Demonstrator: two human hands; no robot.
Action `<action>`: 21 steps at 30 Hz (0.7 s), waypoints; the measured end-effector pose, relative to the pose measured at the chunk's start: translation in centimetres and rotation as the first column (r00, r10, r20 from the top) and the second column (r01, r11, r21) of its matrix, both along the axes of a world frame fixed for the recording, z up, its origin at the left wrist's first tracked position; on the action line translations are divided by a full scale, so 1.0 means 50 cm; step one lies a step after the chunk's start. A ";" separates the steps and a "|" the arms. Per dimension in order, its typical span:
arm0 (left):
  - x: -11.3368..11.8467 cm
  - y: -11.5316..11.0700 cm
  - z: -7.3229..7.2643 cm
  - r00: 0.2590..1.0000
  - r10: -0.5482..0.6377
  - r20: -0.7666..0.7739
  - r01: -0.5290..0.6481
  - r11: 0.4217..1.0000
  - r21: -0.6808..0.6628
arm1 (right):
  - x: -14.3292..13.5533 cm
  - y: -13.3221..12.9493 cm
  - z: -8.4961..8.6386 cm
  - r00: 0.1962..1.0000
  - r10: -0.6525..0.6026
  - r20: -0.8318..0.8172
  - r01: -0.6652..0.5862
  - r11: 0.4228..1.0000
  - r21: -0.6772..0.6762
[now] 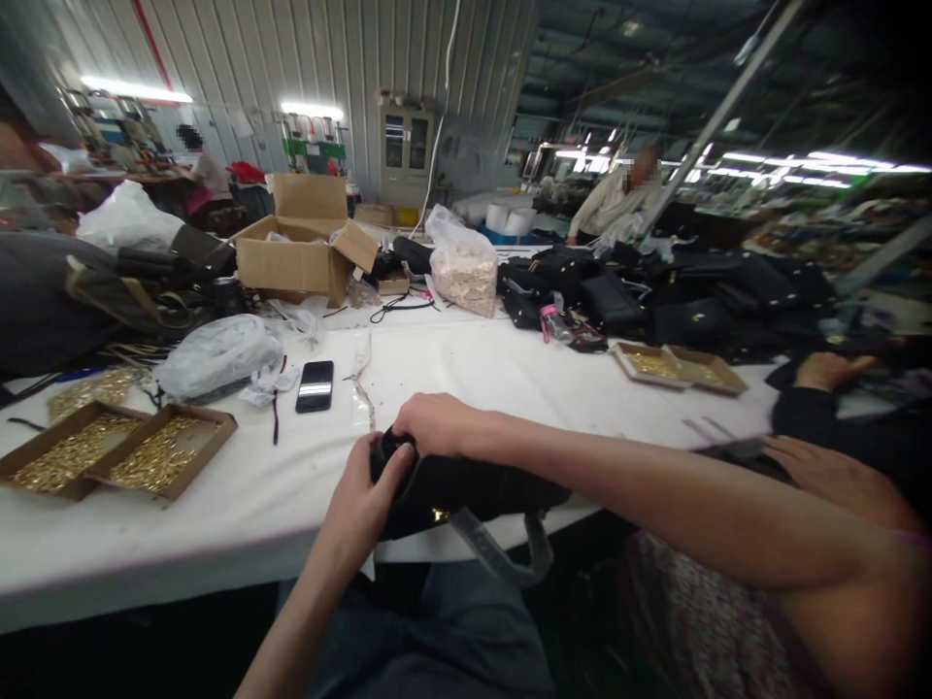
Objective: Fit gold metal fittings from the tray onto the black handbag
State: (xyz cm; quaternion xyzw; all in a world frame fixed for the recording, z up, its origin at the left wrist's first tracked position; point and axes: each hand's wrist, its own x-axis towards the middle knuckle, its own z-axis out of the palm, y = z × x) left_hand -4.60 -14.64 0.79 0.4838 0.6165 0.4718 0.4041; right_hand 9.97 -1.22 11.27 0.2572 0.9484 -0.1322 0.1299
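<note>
A black bag lies at the near edge of the white table, its grey strap hanging over the edge. My left hand grips the bag's left end from below. My right hand closes over the top of the same end, with my forearm laid across the bag. A small gold fitting shows on the bag's front. What my fingers pinch is hidden.
Two cardboard trays of gold metal parts sit at the left, a phone and a plastic bag behind them. Open carton, black bags, further trays. A co-worker's hands rest at the right.
</note>
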 end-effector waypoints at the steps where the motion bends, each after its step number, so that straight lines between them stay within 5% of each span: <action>1: -0.013 -0.009 -0.020 0.999 -0.019 0.033 0.019 1.000 -0.002 | -0.015 -0.013 -0.007 0.999 0.030 0.010 -0.031 0.997 0.066; 5: -0.060 -0.035 -0.075 0.993 -0.094 0.076 0.092 0.995 0.029 | -0.060 -0.037 -0.018 0.964 0.249 0.088 -0.260 0.953 0.154; 8: -0.060 -0.039 -0.091 0.998 -0.003 0.055 0.000 0.999 0.052 | -0.078 -0.024 -0.019 0.901 0.330 0.281 -0.291 0.941 -0.172; 11: -0.052 -0.035 -0.097 0.998 0.059 0.028 -0.061 0.997 0.049 | -0.062 0.008 -0.014 0.853 0.324 0.408 -0.106 0.875 -0.473; 14: -0.057 -0.034 -0.098 0.997 0.077 0.029 -0.078 0.996 0.042 | -0.007 0.045 -0.008 0.920 0.153 0.362 0.101 0.799 -0.593; 17: -0.066 -0.030 -0.094 0.991 0.131 -0.005 -0.131 0.991 0.005 | 0.065 0.049 -0.032 0.965 -0.140 0.223 0.261 0.630 -0.732; 19: -0.069 -0.021 -0.089 0.987 0.159 -0.034 -0.160 0.987 -0.017 | 0.099 0.019 -0.073 0.909 -0.405 0.103 0.368 0.659 -0.656; 21: -0.070 -0.010 -0.087 0.984 0.171 -0.049 -0.172 0.985 -0.025 | 0.110 -0.030 -0.126 0.841 -0.535 -0.076 0.462 0.785 -0.413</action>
